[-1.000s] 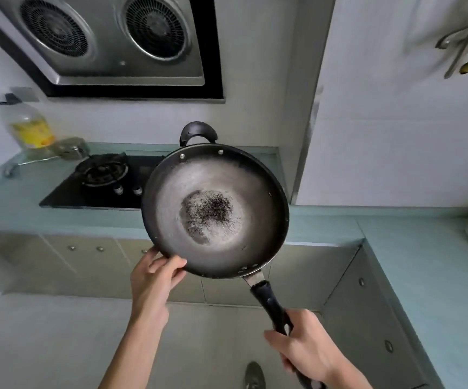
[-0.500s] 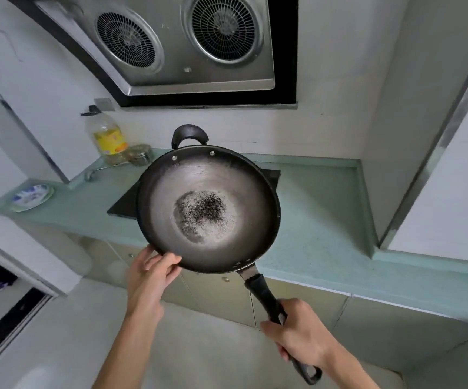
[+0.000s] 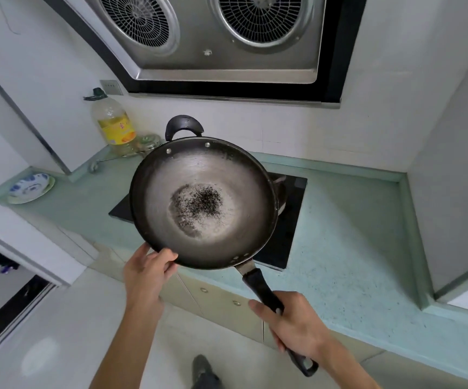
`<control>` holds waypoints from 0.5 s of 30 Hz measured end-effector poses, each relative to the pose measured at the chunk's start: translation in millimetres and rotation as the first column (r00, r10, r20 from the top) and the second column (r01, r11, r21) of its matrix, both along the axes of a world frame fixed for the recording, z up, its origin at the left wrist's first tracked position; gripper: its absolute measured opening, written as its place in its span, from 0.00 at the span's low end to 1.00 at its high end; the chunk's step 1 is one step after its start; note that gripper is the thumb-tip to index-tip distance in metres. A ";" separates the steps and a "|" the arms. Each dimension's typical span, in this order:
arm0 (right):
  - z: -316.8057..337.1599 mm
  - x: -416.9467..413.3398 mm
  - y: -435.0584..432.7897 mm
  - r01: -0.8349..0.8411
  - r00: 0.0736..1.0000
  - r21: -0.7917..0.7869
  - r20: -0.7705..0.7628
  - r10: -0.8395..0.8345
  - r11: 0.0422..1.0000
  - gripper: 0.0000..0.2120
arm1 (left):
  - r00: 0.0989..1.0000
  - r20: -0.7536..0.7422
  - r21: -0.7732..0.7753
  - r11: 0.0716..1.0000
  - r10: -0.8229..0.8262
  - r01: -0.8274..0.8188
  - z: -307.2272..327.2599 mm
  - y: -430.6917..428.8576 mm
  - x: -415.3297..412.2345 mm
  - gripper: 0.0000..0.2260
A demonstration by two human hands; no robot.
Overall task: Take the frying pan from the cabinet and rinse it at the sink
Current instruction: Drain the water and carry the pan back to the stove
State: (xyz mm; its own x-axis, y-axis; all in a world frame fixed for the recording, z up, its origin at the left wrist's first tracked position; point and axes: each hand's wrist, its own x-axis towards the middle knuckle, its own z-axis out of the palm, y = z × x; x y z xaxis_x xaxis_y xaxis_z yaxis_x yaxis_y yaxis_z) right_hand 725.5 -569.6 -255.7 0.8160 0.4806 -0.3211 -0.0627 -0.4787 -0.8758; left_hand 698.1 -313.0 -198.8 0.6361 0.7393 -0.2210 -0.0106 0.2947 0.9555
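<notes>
A dark frying pan (image 3: pixel 203 203) with a worn grey inside and black specks at its centre is held up in the air in front of the stove. It has a long black handle (image 3: pixel 272 307) and a small loop handle at its far rim. My right hand (image 3: pixel 294 329) grips the long handle near its middle. My left hand (image 3: pixel 147 272) holds the pan's near-left rim, thumb over the edge. No sink is in view.
Behind the pan a black cooktop (image 3: pixel 289 220) sits in a pale green counter (image 3: pixel 348 248). An oil bottle (image 3: pixel 113 123) and a patterned plate (image 3: pixel 32 186) stand at the counter's left. A range hood (image 3: pixel 221 37) hangs above. Cabinet doors (image 3: pixel 221 301) run below.
The view has swung left along the counter, so the cooktop and hood now sit behind the pan. Both hands keep the same hold on the pan.
</notes>
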 end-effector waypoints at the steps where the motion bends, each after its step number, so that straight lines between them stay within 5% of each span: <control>1: -1.0 9.4 8.6 0.009 1.000 0.016 -0.024 -0.009 1.000 0.22 | 1.000 0.003 -0.007 1.000 0.001 -0.001 -3.4 7.3 9.3 0.20; 5: -6.2 55.4 53.3 0.064 0.984 0.114 -0.170 -0.044 0.991 0.13 | 0.999 0.011 -0.028 0.999 -0.036 0.037 -15.3 42.3 53.2 0.22; 15: -9.9 135.0 157.2 0.233 0.967 0.012 -0.110 -0.230 0.972 0.15 | 0.971 -0.078 -0.049 0.974 -0.226 0.223 -41.5 148.2 174.2 0.13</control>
